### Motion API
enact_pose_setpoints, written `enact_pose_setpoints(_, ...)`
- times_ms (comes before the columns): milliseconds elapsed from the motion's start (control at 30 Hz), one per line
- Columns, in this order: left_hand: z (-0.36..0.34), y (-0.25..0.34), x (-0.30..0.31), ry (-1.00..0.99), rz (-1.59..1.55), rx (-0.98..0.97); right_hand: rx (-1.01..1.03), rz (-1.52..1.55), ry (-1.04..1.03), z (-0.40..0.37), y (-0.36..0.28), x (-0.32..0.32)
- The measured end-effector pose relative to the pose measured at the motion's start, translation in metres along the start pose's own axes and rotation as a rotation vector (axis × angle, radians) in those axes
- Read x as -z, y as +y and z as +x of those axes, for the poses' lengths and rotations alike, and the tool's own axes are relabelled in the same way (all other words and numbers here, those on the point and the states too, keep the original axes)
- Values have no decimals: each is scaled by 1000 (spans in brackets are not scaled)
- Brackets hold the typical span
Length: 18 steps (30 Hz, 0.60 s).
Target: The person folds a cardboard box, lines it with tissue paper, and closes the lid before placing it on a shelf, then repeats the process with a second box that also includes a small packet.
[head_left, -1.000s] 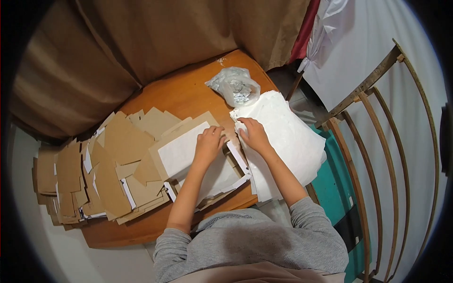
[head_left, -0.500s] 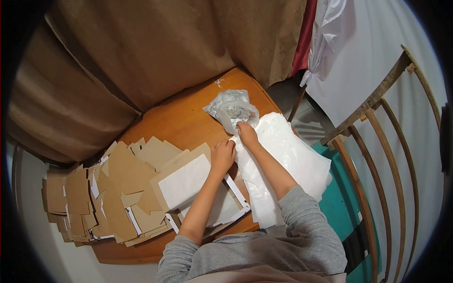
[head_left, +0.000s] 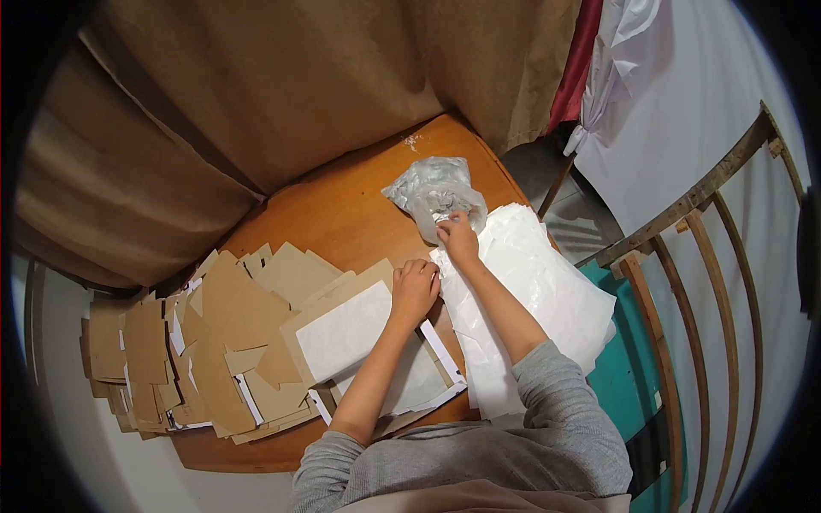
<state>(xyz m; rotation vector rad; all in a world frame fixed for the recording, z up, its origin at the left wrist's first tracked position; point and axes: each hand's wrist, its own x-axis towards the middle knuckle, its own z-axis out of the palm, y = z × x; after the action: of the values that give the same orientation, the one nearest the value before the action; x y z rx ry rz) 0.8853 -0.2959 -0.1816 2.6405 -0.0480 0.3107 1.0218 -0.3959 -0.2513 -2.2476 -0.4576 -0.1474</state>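
Observation:
My right hand (head_left: 460, 239) is at the near edge of the mouth of a clear plastic bag (head_left: 423, 181) with silvery-grey contents, its fingers bent together; what they hold is too small to name. My left hand (head_left: 416, 286) rests with curled fingers at the far corner of an open cardboard box (head_left: 368, 278) with white paper (head_left: 346, 329) on its flap. Whatever is under those fingers is hidden. White sheets (head_left: 539, 295) lie stacked beneath and beside my right forearm.
Many brown cardboard pieces (head_left: 231, 308) are piled on the left of the orange wooden table (head_left: 333, 205). Brown curtains (head_left: 282, 77) hang behind it. At the right stand a wooden slatted frame (head_left: 705, 261) and a green surface (head_left: 611, 329).
My right hand has shifted slightly up toward the bag's opening, its fingers now at the contents. The whole view has shifted a little; my left hand stays by the box corner.

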Motion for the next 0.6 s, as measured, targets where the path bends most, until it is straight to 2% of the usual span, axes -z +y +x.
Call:
enact_pose_setpoints(167,-5,1,22,56,-52,-18,0,212,212,-16,-10,12)
enact_pose_setpoints(267,-16,-1,41,167,-200,42,-56,339,172,-44,-46,48)
enact_pose_setpoints(333,-24,3,61,181,-582,153,-26,359,187,-67,-75,64)
enact_pose_setpoints(400,-39,2,74,183,-610,178,36,403,-24,-90,-97,76)
enact_pose_setpoints(467,-58,-2,79,182,-755,148,16,419,-91,-113,-117,83)
enact_pose_setpoints(533,-81,-1,90,231,-770,160,76,466,-225,-131,-135,84)
enact_pose_setpoints(600,-108,-4,99,252,-767,186,43,501,-310,-149,-152,87)
